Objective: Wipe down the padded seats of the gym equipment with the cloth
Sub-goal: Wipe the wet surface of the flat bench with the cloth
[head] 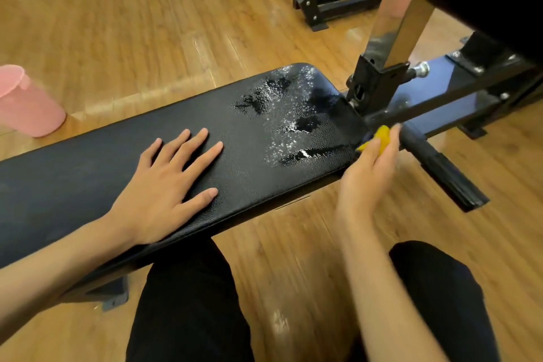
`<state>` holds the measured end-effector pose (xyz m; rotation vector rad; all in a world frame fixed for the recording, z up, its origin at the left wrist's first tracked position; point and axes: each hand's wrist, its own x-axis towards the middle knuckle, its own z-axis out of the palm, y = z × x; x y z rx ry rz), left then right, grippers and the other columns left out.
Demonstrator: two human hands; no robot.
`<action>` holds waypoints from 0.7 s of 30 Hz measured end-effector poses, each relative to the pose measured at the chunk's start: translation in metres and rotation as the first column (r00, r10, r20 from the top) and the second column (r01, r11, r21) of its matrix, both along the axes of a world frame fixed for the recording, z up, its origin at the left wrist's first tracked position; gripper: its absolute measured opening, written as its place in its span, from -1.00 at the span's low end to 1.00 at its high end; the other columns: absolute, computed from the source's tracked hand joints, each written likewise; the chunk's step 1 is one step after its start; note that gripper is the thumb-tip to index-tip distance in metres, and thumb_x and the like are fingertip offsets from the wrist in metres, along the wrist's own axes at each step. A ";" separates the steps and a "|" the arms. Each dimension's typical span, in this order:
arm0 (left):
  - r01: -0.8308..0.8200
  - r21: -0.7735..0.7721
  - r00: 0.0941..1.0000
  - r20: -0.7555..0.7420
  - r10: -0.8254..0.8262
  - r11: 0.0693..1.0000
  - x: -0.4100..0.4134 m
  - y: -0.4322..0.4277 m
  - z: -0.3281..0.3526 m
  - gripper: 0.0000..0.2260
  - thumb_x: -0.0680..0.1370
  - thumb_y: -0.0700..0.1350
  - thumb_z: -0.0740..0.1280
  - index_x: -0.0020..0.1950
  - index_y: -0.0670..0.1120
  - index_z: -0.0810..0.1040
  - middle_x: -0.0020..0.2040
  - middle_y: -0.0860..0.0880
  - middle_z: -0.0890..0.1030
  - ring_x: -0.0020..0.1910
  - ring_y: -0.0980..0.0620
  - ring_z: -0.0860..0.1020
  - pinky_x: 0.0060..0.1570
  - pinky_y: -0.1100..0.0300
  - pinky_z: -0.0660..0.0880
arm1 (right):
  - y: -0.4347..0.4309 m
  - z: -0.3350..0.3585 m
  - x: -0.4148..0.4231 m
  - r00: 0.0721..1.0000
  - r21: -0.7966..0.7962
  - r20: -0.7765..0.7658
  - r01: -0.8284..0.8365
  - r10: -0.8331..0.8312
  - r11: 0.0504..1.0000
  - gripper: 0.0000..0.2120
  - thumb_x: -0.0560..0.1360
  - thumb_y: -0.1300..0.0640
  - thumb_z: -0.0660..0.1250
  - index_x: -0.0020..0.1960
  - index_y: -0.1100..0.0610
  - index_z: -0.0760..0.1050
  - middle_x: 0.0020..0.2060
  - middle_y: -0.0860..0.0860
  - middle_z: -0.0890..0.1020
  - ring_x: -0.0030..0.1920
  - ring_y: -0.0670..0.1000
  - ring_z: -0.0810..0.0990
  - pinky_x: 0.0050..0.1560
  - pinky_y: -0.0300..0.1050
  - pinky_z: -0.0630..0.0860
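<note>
Wooden floor [123, 23] holds pink jug [28, 101] beside padded bench [88, 173].

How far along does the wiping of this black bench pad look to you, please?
Early. The bench pad is wet only at its far end, unwiped. The right hand holds the yellow cloth at that end's edge; the left hand rests flat. The rest looks dry.

Left hand [167, 185]: palm down, fingers spread flat, forearm extended from lower left. Right hand [367, 173]: raised on edge, fingers curled closed, slightly motion-blurred.
</note>
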<state>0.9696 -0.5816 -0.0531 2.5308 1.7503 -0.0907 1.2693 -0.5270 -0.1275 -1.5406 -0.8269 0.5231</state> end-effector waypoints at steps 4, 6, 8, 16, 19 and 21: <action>-0.004 0.006 1.000 0.002 0.004 1.000 0.001 -0.001 0.000 -0.38 0.62 0.36 -0.11 0.66 0.21 -0.05 0.68 0.05 0.02 0.66 -0.03 -0.03 0.57 -0.20 -0.02 | 0.021 0.038 0.030 0.989 -0.184 0.021 -0.143 0.149 0.972 -0.65 0.68 0.06 0.08 0.42 -0.02 0.44 0.17 -0.12 0.54 0.23 -0.08 0.48 0.20 -0.18 0.34; -0.006 0.004 1.000 0.001 0.006 1.000 0.001 -0.001 0.001 -0.38 0.62 0.36 -0.11 0.66 0.21 -0.05 0.68 0.05 0.02 0.66 -0.03 -0.02 0.58 -0.18 -0.03 | -0.001 0.026 0.013 0.991 -0.110 0.052 -0.115 0.121 0.987 -0.61 0.69 0.09 0.07 0.51 0.02 0.33 0.36 -0.09 0.43 0.29 -0.21 0.39 0.24 -0.35 0.27; -0.008 0.006 1.000 -0.004 0.008 1.000 0.002 -0.002 0.002 -0.38 0.62 0.36 -0.12 0.66 0.21 -0.05 0.68 0.06 0.02 0.66 -0.03 -0.02 0.58 -0.17 -0.02 | -0.031 0.019 -0.007 0.972 -0.025 0.207 -0.104 0.107 0.994 -0.57 0.70 0.16 0.07 0.57 0.09 0.23 0.53 0.01 0.26 0.41 -0.33 0.23 0.34 -0.43 0.20; -0.002 0.001 1.000 -0.004 0.002 1.000 0.004 -0.002 0.004 -0.40 0.63 0.34 -0.11 0.66 0.19 -0.04 0.68 0.10 -0.01 0.66 0.01 -0.05 0.58 -0.17 -0.01 | 0.028 0.041 0.047 0.775 -0.269 0.442 -0.366 0.452 0.891 -0.62 0.69 0.05 0.09 0.48 -0.04 0.38 0.41 -0.01 0.47 0.41 0.07 0.41 0.31 -0.09 0.32; -0.002 -0.005 1.000 -0.004 0.002 1.000 0.005 -0.002 0.006 -0.39 0.63 0.34 -0.12 0.66 0.19 -0.03 0.68 0.10 -0.01 0.66 0.01 -0.06 0.58 -0.18 -0.01 | 0.029 0.046 0.051 0.877 -0.300 0.186 -0.378 0.442 0.876 -0.57 0.69 -0.02 0.09 0.55 -0.15 0.22 0.35 0.03 0.52 0.34 0.11 0.47 0.27 0.03 0.40; -0.002 -0.001 1.000 -0.007 0.002 1.000 0.005 -0.003 0.006 -0.39 0.64 0.34 -0.12 0.66 0.18 -0.02 0.68 0.10 -0.01 0.66 0.01 -0.05 0.57 -0.20 0.01 | -0.003 0.034 0.037 0.934 -0.221 0.124 -0.303 0.335 0.927 -0.55 0.69 -0.02 0.10 0.56 -0.10 0.19 0.37 0.00 0.49 0.33 0.05 0.47 0.25 -0.06 0.43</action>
